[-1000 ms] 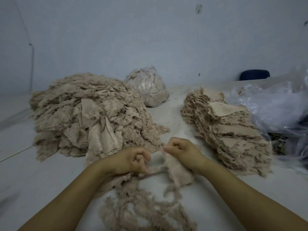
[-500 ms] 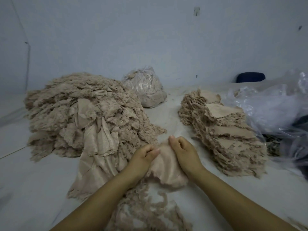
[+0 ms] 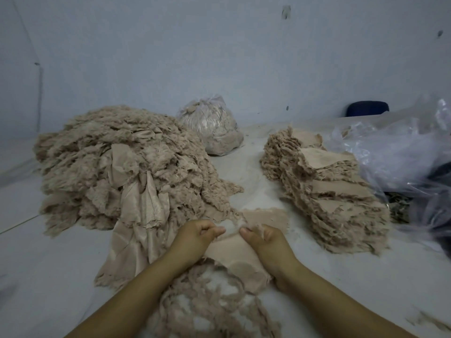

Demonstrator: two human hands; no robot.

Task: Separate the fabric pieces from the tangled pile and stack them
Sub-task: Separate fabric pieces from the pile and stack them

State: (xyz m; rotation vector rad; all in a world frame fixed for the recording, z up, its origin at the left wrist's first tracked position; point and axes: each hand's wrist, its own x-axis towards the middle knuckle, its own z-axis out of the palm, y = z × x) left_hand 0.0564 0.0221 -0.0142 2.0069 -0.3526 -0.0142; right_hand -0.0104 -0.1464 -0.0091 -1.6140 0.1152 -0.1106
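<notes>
Both hands sit close together near the front edge of the pale tabletop [image 3: 244, 172]. The left hand [image 3: 195, 237] is curled and pinches the top edge of a beige fabric piece [image 3: 234, 254] between thumb and fingers. The right hand [image 3: 266, 240] pinches the same edge just beside it. The piece lies partly flat on the tabletop under both wrists. Another bit of cloth [image 3: 266, 218] pokes up behind the right hand; I cannot tell if it is a second layer or the same piece.

The step looks like pulling two stuck layers apart at the frayed edge. The big tangled pile [image 3: 117, 167] sits toward the left side of the tabletop. The neat stack [image 3: 327, 191] sits toward the right side, near the right hand. Loose fluffy threads [image 3: 210, 301] lie at the front edge.

Next, the hands likely need to pull gently in opposite ways until one piece comes free. Then the right hand can lay it flat on top of the stack. The soft, fraying cloth may snag, so a slow pull seems best.
</notes>
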